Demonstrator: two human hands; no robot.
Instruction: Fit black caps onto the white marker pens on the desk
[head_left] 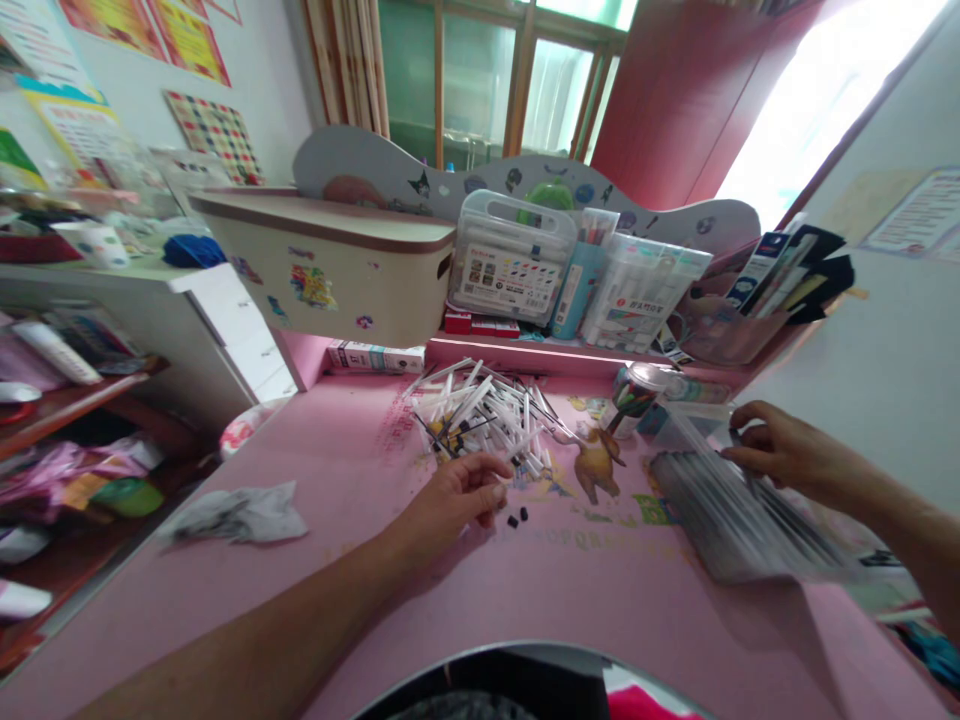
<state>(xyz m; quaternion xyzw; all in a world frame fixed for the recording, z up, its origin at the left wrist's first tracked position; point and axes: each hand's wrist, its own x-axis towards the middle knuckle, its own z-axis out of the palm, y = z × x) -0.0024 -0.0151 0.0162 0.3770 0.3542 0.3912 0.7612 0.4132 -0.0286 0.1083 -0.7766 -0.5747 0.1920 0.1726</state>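
My left hand (469,485) rests on the pink desk with its fingers curled and thumb bent in; what they hold, if anything, is hidden. Just beyond it lies a loose pile of thin white tubes and dark rods (491,405), like pen parts. Two small black caps (517,517) are on the desk beside the thumb. At the right, my right hand (772,445) is over a clear plastic box (739,560), thumb and fingers pinched on a thin grey stick that shows only in part. Many dark slim rods, blurred, lie side by side in this box.
Behind the pile stand a jar (637,390) and a shelf with a beige lidded bin (337,270), marker cases (514,260) and a pen holder (742,330). Crumpled white tissue (240,515) lies at left. A dark round-edged object (480,690) is at the near edge.
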